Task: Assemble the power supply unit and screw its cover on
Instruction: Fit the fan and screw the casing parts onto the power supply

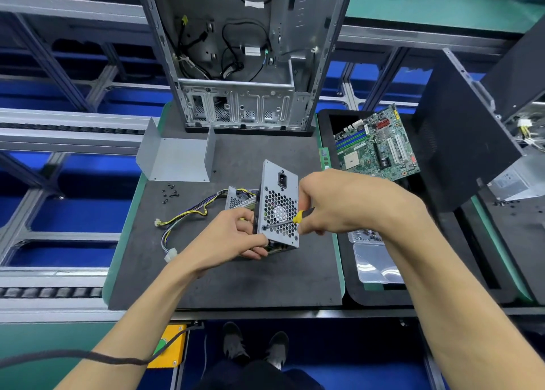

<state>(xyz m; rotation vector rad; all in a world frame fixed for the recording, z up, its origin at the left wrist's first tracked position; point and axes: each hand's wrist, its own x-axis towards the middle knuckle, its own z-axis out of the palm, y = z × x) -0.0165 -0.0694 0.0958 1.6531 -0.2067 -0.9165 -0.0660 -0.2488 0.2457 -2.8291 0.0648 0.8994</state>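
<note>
The grey power supply unit (pixel 278 195) stands on its side on the dark mat (pixel 224 277), its honeycomb fan grille and power socket facing me. My left hand (pixel 233 239) grips its lower left edge. My right hand (pixel 339 201) is closed around a screwdriver (pixel 298 217) with a yellow and black handle; its tip touches a screw at the grille's lower left corner. Yellow, black and purple wires (pixel 188 215) trail left from the unit. The bent grey metal cover (pixel 177 156) lies apart at the mat's far left. Several small black screws (pixel 170 192) lie in front of it.
An open computer case (pixel 244 50) stands at the back of the mat. A green motherboard (pixel 377 145) rests in a black tray to the right, with a clear plastic parts box (pixel 374 260) under my right forearm. A black case panel (pixel 460 142) leans at far right.
</note>
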